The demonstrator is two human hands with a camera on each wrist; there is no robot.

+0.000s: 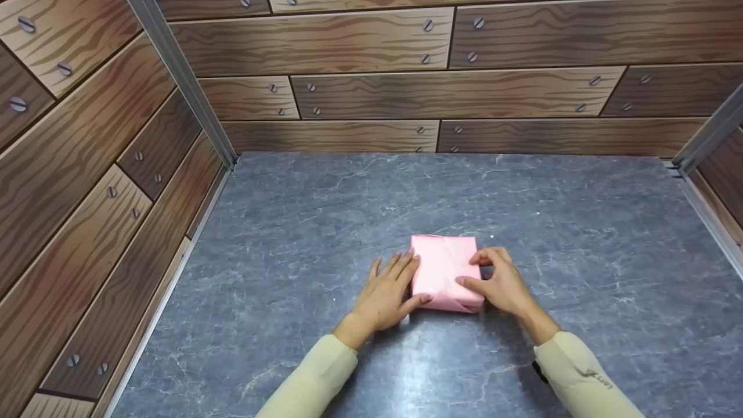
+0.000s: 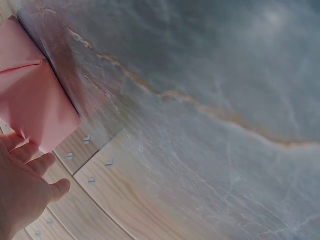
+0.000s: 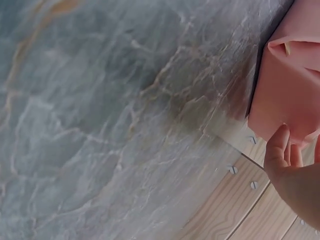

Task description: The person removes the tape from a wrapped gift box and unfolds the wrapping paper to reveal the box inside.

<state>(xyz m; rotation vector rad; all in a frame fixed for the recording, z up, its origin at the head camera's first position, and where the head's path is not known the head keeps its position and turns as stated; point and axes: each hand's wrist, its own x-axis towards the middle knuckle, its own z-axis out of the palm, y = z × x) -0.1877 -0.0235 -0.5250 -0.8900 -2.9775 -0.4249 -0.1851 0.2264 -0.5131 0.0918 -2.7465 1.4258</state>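
Parcel (image 1: 442,264): on table (image 1: 290,232), between both hands | wrap: top covered, looks nearly done; near-end folds (image 1: 461,304) gape, seemingly left to flatten | left hand (image 1: 386,293): fingers spread, fairly straight, touching left edge | right hand (image 1: 504,284): fingers bent, thumb on top at right; cannot tell whether pinching

The package (image 1: 444,261) is set on the tabletop (image 1: 325,209), between the two hands. Its left side is touched by the left hand (image 1: 384,299); its right side is held by the right hand (image 1: 506,285), whose thumb is laid over the top. Behind, well apart from the package, the tabletop is bounded by the back wall (image 1: 371,96); it is flanked by the left wall (image 1: 75,244) and right wall (image 1: 725,168).
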